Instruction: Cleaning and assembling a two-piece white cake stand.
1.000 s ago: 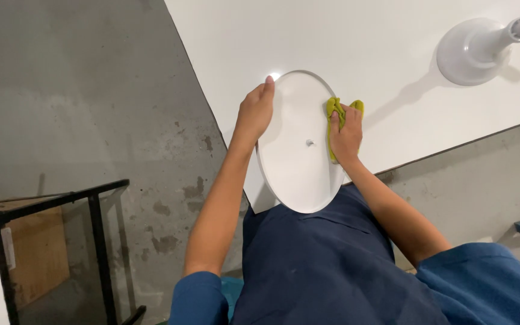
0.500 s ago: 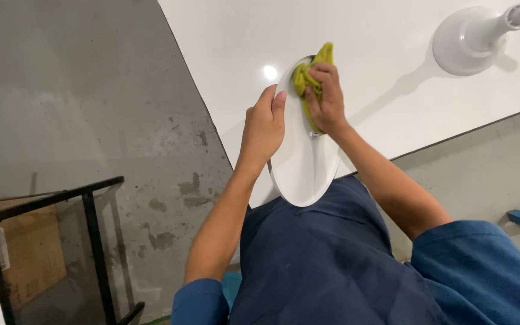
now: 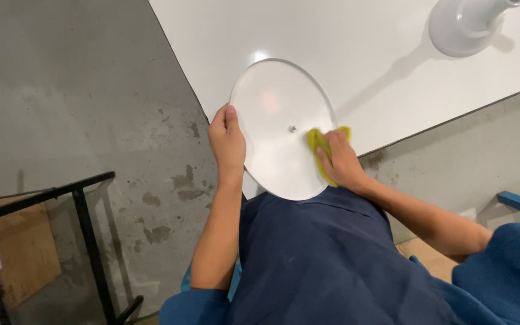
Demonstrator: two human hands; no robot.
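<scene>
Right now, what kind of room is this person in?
Probably a workshop or work area, not a cosy home room. The floor is bare, stained concrete, a plain white table stands on it, and a black metal frame sits nearby. The person wipes a white disc with a yellow cloth.

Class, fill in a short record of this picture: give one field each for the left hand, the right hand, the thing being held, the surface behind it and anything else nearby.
Left hand: left hand grips the left rim of the white round disc
Right hand: right hand presses a yellow-green cloth on the disc's lower right face
Disc: tilted, a small metal stud at its centre
Surface: white table behind the disc
Nearby: white lamp base on the table; black metal frame on the grey floor
</scene>
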